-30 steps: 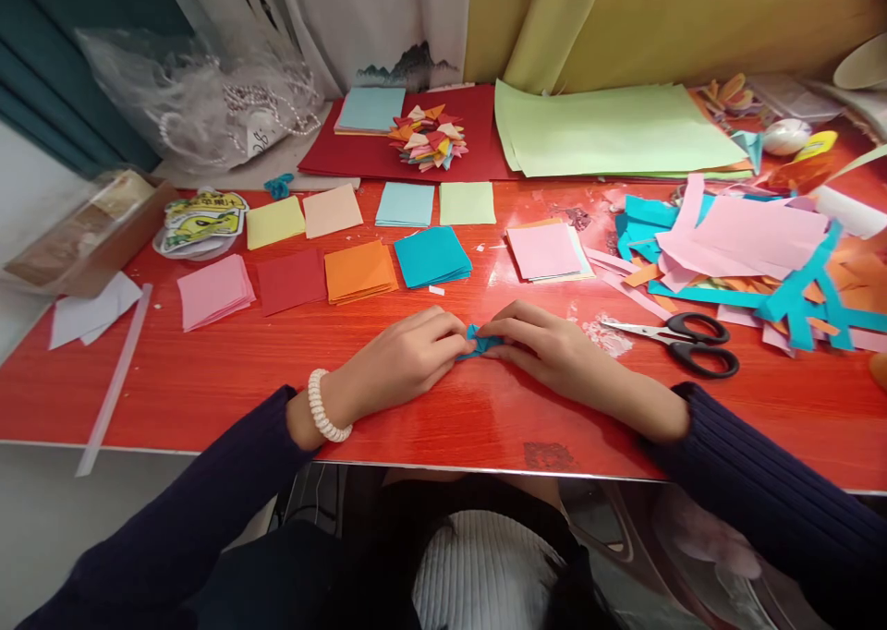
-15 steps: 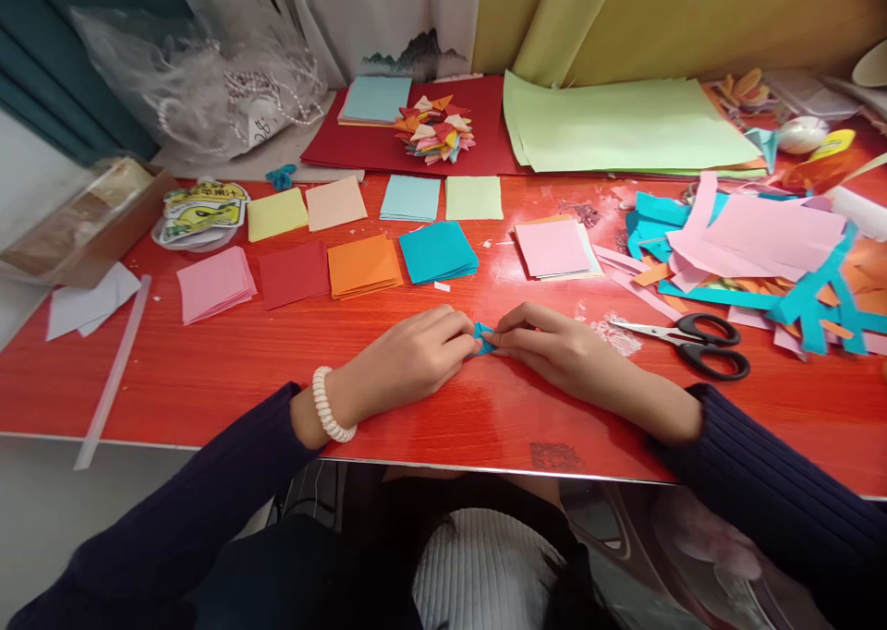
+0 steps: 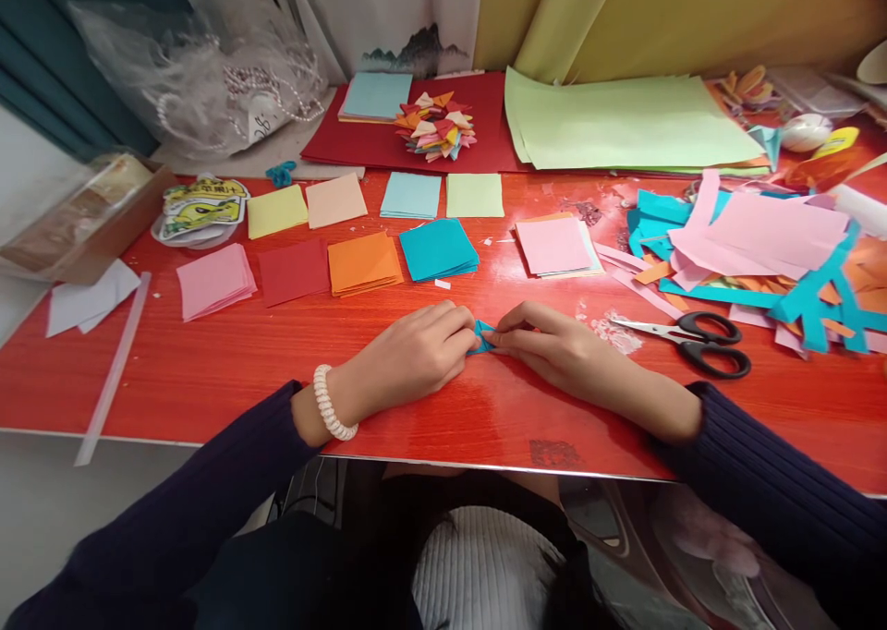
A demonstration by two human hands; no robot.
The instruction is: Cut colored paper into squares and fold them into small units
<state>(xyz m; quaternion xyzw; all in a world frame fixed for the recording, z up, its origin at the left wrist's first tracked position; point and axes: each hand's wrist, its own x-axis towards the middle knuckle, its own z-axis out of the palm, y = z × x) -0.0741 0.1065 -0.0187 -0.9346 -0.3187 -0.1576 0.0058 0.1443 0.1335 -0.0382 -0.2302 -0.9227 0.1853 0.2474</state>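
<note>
A small folded blue paper (image 3: 481, 336) lies low over the red table, pinched between both hands. My left hand (image 3: 430, 345) has its fingers closed on the paper's left side, covering part of it. From the other side, my right hand (image 3: 554, 344) grips the right edge between thumb and fingertips. Just beyond the hands rests a stack of blue paper squares (image 3: 439, 249). Black-handled scissors (image 3: 693, 336) lie on the table to the right of my right hand, with their blades pointing left.
Stacks of orange (image 3: 364, 262), red (image 3: 294, 272) and pink squares (image 3: 214, 282) line the left. Another pink stack (image 3: 552, 246) sits right of centre. Paper scraps (image 3: 762, 237) pile up at right. A folded-paper ring (image 3: 436, 127) rests on red sheets (image 3: 485, 103) at the back.
Both hands stay in nearly the same place, still pinching the folded blue paper. The fingers have shifted only slightly, and the view has moved a little.
</note>
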